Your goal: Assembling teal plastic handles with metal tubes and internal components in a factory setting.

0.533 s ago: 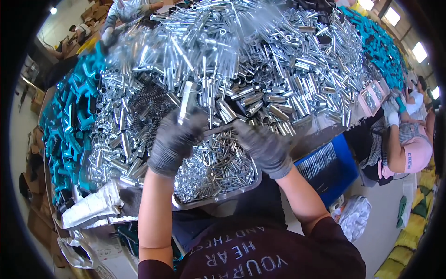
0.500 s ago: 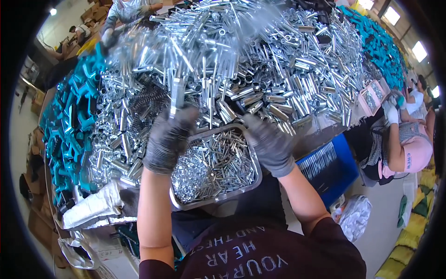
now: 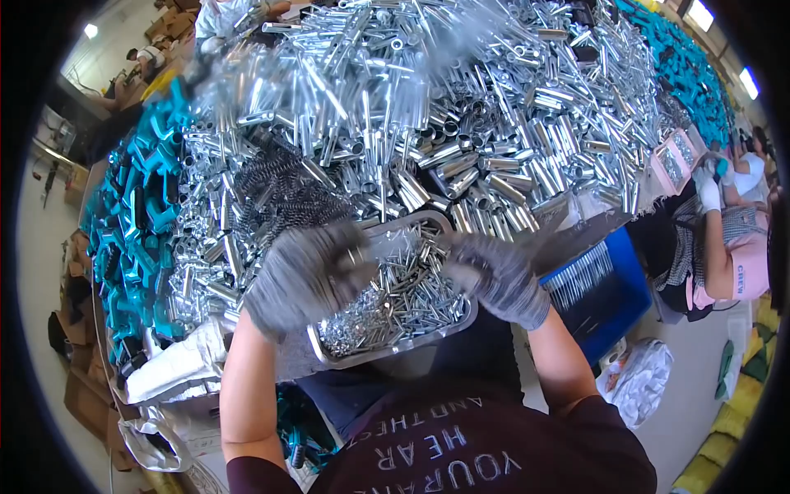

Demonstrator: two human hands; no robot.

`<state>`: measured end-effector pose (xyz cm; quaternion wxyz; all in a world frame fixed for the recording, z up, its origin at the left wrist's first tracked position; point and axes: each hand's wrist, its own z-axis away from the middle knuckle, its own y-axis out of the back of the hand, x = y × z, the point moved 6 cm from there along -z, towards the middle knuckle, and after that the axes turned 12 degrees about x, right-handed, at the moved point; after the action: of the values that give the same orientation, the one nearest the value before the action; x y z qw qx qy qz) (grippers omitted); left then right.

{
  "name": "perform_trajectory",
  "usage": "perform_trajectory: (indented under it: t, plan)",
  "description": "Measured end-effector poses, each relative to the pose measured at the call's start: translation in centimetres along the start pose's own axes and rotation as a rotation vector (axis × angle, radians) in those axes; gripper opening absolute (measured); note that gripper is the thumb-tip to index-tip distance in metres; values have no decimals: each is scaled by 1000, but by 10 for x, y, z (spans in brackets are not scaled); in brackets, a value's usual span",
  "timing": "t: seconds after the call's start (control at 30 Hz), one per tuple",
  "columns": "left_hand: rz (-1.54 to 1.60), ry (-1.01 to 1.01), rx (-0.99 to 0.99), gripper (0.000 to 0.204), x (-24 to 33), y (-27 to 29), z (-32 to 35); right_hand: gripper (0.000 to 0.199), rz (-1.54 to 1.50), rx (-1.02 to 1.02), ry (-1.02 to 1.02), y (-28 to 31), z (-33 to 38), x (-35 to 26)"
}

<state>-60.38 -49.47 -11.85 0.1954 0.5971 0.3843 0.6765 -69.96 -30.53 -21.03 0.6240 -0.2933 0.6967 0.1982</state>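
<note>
My left hand (image 3: 309, 276), in a grey knitted glove, is closed above the left side of a metal tray. A shiny metal tube (image 3: 397, 244), blurred, juts from its fingers toward the right. My right hand (image 3: 494, 276), gloved alike, hangs over the tray's right edge with fingers curled together; whatever may be in them is too blurred to make out. Beneath both hands, the rimmed tray (image 3: 395, 350) holds small clear or shiny pieces (image 3: 350, 329) on its left and many thin metal pins (image 3: 424, 309) on its right.
Beyond the tray rises a broad heap of metal tubes and rods (image 3: 510, 165), with dark springs (image 3: 284, 193) in it. Teal plastic parts (image 3: 140, 222) pile up at left. A blue bin (image 3: 613, 309) stands at right, near a co-worker in pink (image 3: 736, 263).
The metal tube in my left hand has swung from pointing away to pointing right, over the tray. My right hand's fingers have curled inward. The whole view has shifted slightly.
</note>
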Motion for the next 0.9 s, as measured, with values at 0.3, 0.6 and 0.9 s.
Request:
perform_trajectory:
  t: [0.3, 0.6, 0.9]
  plan:
    - [-280, -368, -120, 50, 25, -33, 58, 31, 316, -470, 113, -65, 36, -19]
    - [8, -183, -139, 49, 14, -60, 83, 45, 25, -547, -324, -17, 83, 16]
    - [625, 549, 926, 33, -160, -58, 144, 30, 827, 912, -609, 351, 187, 229]
